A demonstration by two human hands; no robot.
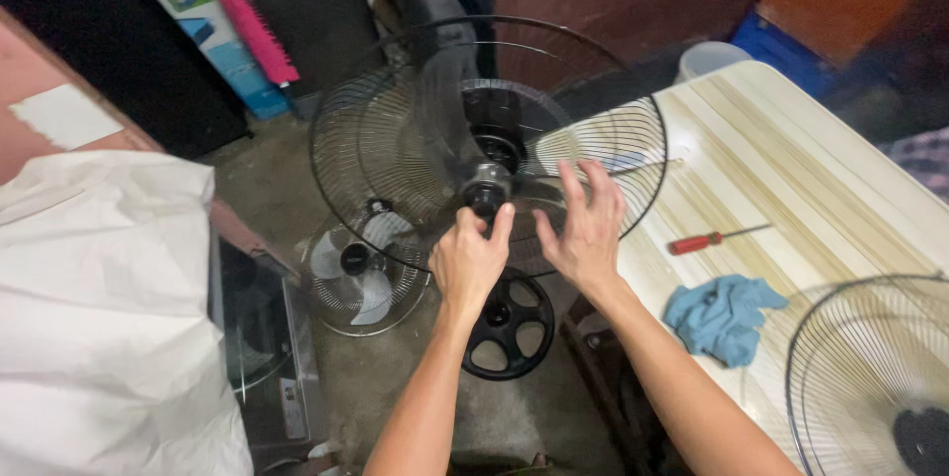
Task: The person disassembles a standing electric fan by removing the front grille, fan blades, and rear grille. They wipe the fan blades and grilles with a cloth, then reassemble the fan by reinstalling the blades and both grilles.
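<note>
Workshop floor; left hand (469,260) pinching fan hub (485,197)

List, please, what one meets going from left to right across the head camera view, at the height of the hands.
White sheet → small fan → left hand → right hand → red screwdriver → blue cloth → loose fan guard.

Hands: two, left hand (469,257), right hand (584,229)
Fans: two, large fan (484,145), small fan (358,273) at 8 o'clock
Loose grilles: one, grille (875,367)
Screwdrivers: one, screwdriver (714,238)
Cloths: one, blue cloth (724,313)
</note>
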